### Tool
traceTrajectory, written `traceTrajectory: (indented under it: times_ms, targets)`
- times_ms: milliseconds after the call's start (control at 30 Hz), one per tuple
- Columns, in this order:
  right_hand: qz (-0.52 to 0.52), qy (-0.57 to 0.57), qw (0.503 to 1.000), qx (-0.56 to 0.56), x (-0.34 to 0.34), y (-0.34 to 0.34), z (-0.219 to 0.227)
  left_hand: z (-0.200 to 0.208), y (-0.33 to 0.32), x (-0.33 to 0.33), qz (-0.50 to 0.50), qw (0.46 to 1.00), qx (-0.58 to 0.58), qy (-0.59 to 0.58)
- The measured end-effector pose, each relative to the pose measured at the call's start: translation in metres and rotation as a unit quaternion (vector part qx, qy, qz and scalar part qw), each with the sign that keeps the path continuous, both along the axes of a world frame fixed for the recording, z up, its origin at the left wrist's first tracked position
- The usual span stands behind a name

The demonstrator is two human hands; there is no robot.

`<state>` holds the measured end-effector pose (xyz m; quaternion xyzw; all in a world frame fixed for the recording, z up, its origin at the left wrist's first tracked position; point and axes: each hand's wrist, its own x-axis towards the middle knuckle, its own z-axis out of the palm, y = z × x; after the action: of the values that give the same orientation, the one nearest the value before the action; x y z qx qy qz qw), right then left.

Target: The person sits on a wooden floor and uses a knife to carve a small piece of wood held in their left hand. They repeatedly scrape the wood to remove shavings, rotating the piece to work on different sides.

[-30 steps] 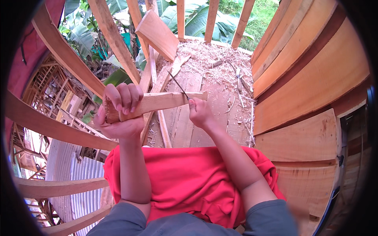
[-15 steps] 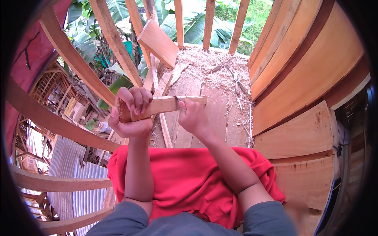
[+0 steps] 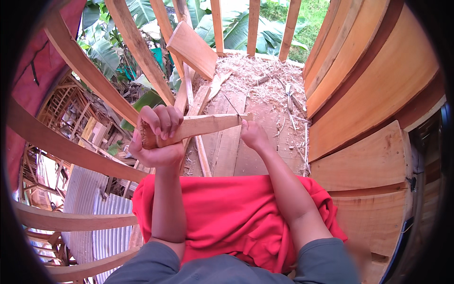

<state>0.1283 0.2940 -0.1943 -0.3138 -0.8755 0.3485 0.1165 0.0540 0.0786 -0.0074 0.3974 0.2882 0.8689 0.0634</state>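
My left hand point(image 3: 158, 135) is wrapped round the thick end of a pale piece of wood point(image 3: 205, 126), which lies crosswise in front of me and narrows toward the right. In my closed right hand point(image 3: 255, 135) is a knife point(image 3: 232, 105); its thin dark blade points up and away to the left, crossing the wood near its narrow right end. The knife's handle is hidden in my fingers. Beneath my forearms a red cloth point(image 3: 227, 203) covers my lap.
Wood shavings point(image 3: 265, 71) cover the far part of the plank floor point(image 3: 224, 151). A board point(image 3: 193, 49) leans on the slatted railing point(image 3: 137, 52) at the far left. Wooden panels point(image 3: 373, 90) line the right side. Corrugated metal sheets point(image 3: 111, 222) lie beyond the left railing.
My right hand has slid the knife rightward along the wood toward its narrow end, and the blade now shows more. My left hand keeps its hold in nearly the same place.
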Motion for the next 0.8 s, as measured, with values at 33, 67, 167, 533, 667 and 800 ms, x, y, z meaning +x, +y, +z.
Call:
traceTrajectory:
  times_ms: [33,67,167,533,667,800]
  targets:
    - [0.023,0.006,0.999,-0.023,0.001,0.004,-0.003,-0.003,0.001,0.0,0.0,1.0,-0.001,0.002]
    - [0.034,0.019,0.999,-0.012,-0.005,-0.006,0.007,-0.002,-0.002,0.0,0.008,1.0,-0.002,0.007]
    - [0.074,0.058,0.996,-0.003,-0.012,-0.046,0.058,-0.006,-0.009,-0.006,0.016,1.0,-0.002,0.008]
    - [0.109,0.039,0.993,-0.012,-0.012,-0.043,0.058,-0.008,-0.012,-0.008,0.014,1.0,-0.012,0.012]
    - [0.031,0.029,0.999,-0.02,-0.012,-0.007,0.007,-0.004,-0.005,0.0,0.003,1.0,-0.018,0.002]
    - [0.017,-0.031,0.999,0.014,-0.012,-0.001,0.002,-0.005,-0.005,-0.003,-0.006,1.0,-0.013,0.009]
